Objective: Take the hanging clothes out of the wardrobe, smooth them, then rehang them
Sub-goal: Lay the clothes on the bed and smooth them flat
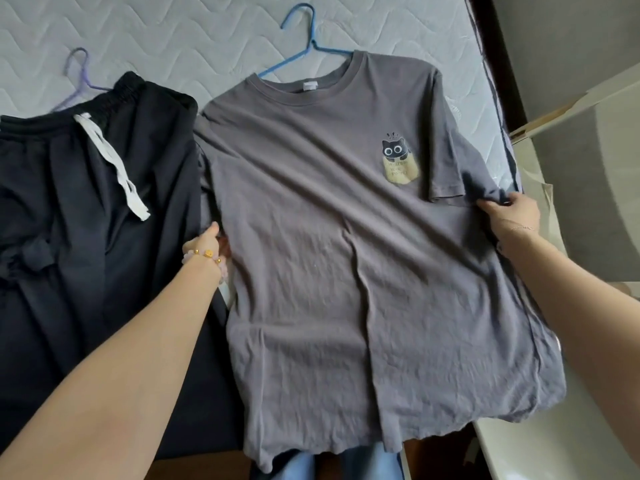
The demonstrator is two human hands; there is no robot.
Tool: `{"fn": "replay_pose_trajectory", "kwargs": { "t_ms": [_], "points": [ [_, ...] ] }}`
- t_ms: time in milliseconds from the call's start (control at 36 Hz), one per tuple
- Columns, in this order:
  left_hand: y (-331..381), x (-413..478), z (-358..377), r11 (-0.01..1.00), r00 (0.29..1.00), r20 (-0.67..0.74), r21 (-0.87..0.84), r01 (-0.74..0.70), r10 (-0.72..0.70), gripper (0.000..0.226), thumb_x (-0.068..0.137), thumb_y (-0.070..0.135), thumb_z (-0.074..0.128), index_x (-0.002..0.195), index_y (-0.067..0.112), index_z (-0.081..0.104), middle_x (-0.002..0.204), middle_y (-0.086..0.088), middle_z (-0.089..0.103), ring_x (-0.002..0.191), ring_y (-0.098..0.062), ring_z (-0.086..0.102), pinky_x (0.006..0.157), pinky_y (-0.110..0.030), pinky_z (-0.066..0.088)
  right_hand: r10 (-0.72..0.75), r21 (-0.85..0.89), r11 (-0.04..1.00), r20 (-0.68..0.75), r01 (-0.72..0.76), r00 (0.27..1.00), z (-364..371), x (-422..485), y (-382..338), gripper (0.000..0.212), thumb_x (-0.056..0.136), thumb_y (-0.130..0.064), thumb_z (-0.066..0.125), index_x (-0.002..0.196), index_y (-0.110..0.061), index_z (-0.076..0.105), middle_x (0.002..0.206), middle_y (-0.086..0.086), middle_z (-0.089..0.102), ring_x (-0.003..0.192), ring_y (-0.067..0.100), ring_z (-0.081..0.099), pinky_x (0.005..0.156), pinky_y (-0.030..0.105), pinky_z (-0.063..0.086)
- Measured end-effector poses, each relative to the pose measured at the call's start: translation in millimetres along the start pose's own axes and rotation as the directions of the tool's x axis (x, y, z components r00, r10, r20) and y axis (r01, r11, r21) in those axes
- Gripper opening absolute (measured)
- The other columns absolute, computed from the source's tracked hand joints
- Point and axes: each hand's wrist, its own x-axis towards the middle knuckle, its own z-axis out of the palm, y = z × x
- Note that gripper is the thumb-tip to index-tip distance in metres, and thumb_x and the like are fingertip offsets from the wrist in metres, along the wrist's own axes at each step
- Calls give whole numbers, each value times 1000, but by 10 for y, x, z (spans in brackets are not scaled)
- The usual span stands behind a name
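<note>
Nearest: two bare forearms, reaching in from either side of the grey T-shirt (pixel 329 254). Spread front-up on a quilted mattress (pixel 173 29), with the hem trailing off the near edge above blue jeans (pixel 346 462).

With the left hand (pixel 211 240), pinching the shirt's left side edge: thumb on top, fingers tucked beneath the cloth and out of sight. With the right hand (pixel 512 213), gripping bunched fabric at the end of the shirt's right sleeve, fingers curled round it.

Likely mid-smoothing, drawing the cloth taut sideways. Still plenty of fine wrinkles across the lower half, plus one long crease down the middle.

Possible trouble:
- Pulling harder on one side could skew the collar on the blue hanger (pixel 301 50), which pokes out past the neckline. Cannot tell how it sits inside.
- Tugging toward the near edge could slide the whole shirt off the mattress, given the overhanging hem.
- Squeezing the sleeve could set new creases there.
- Dragging leftward could ruffle the black trousers (pixel 86 202) touching the shirt's left edge.

Counted:
- two garments
- two hangers, the second a purple hanger (pixel 79 74) above the trousers, left of the shirt's collar
- one white drawstring (pixel 110 157)
- one cat print (pixel 398 161) on the shirt's chest
- one beaded bracelet (pixel 204 258) at the left wrist
- two hands
</note>
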Motion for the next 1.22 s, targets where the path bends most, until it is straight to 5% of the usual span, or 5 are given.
{"fn": "replay_pose_trajectory", "kwargs": {
  "t_ms": [361, 500, 639, 750, 1222],
  "points": [
    [-31, -295, -32, 971, 996, -33, -220, -92, 87, 30, 89, 1, 57, 63, 10, 45, 38, 5, 60, 51, -7, 64, 70, -25, 54, 171, -24, 984, -139, -176, 975, -478, 167, 214, 58, 74, -44, 63, 116, -4, 60, 102, 10, 61, 93, 23, 58, 70, 36, 46],
    [-108, -404, -14, 962, 998, 37, -268, -48, 60, 30, 89, 10, 61, 116, 2, 53, 113, -14, 62, 103, -20, 64, 95, -32, 51, 151, -51, 987, 4, -150, 989, -637, -34, 429, 51, 83, -48, 61, 112, -5, 64, 92, 7, 55, 72, 19, 50, 53, 26, 39],
    [-521, -805, 30, 998, 958, 284, 56, 19, -34, 24, 91, 27, 59, 109, 12, 60, 107, 2, 63, 92, -8, 66, 73, -17, 53, 184, -71, 982, 133, -176, 974, -844, -392, 677, 36, 77, -49, 68, 75, -14, 60, 71, 6, 53, 57, 13, 43, 42, 16, 39],
    [-1005, -1091, -137, 892, 956, 276, 450, -38, -98, 82, 78, 42, 70, 144, 11, 32, 137, 4, 43, 131, -19, 40, 106, -32, 33, 219, -135, 972, 222, -192, 950, -999, -683, 1001, 27, 80, -26, 72, 99, -9, 63, 93, 9, 61, 77, 21, 55, 77, 32, 48],
    [-1972, -1699, -1504, 779, 968, 239, 620, -93, -74, 8, 89, 9, 60, 91, 3, 65, 88, -10, 68, 84, -21, 62, 75, -32, 48, 197, -371, 924, 239, -99, 951, -1263, -1398, 1908, 39, 87, -13, 64, 52, -18, 48, 52, 3, 47, 52, 18, 39, 49, 28, 29]
  ]
}}
